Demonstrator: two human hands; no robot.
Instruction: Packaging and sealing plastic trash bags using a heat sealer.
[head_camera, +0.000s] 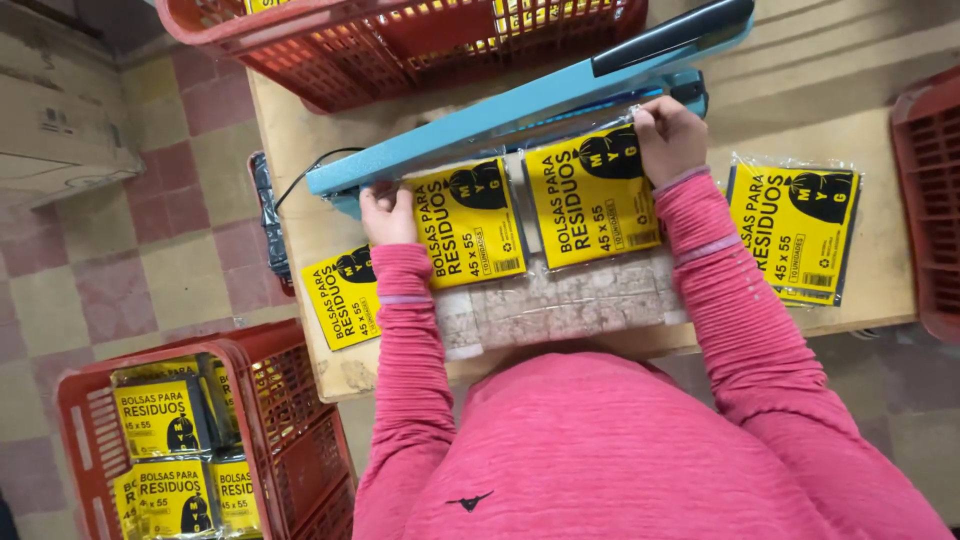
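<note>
Two clear packets with yellow labels lie side by side on the wooden table (300, 140), their top edges under the raised arm of a blue heat sealer (520, 105). My left hand (388, 214) grips the top left corner of the left packet (470, 222). My right hand (668, 138) pinches the top right corner of the right packet (592, 195), close to the sealer's base. Both packets rest on a patterned pad (560, 305) at the table's front edge. Pink sleeves cover both of my arms.
A stack of the same yellow-labelled packets (795, 230) lies at the right. One more packet (340, 298) sits at the left front. A red basket (400, 40) stands behind the sealer, another red basket (925, 200) at the right edge, and a third red basket (280, 420) with packets on the tiled floor.
</note>
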